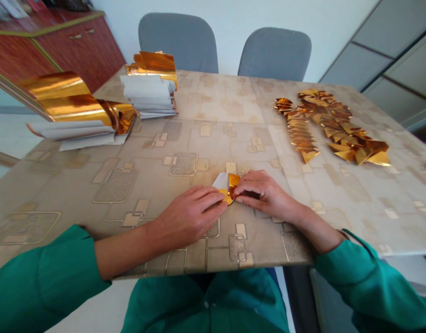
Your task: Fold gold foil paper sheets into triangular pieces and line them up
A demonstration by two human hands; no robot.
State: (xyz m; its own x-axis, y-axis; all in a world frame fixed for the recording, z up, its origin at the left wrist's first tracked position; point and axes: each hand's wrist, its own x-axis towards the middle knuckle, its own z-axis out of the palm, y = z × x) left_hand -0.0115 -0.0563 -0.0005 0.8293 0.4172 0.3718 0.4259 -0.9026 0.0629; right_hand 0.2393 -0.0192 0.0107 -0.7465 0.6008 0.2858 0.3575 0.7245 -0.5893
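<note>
A small piece of gold foil paper, white on its back, lies partly folded on the table near the front edge. My left hand rests flat beside it, fingers together, with the fingertips pressing on its left part. Between the thumb and fingers of my right hand the gold right side is pinched. The fingertips cover part of the folds. To the right, folded gold paper pieces stand nested in a row, and a longer curved chain of folded gold pieces lies next to it.
A stack of gold-and-white paper sheets stands at the back left. Nearer, larger gold sheets curl over white ones. The patterned tablecloth covers the table. Two grey chairs stand behind it, with a wooden cabinet at the left.
</note>
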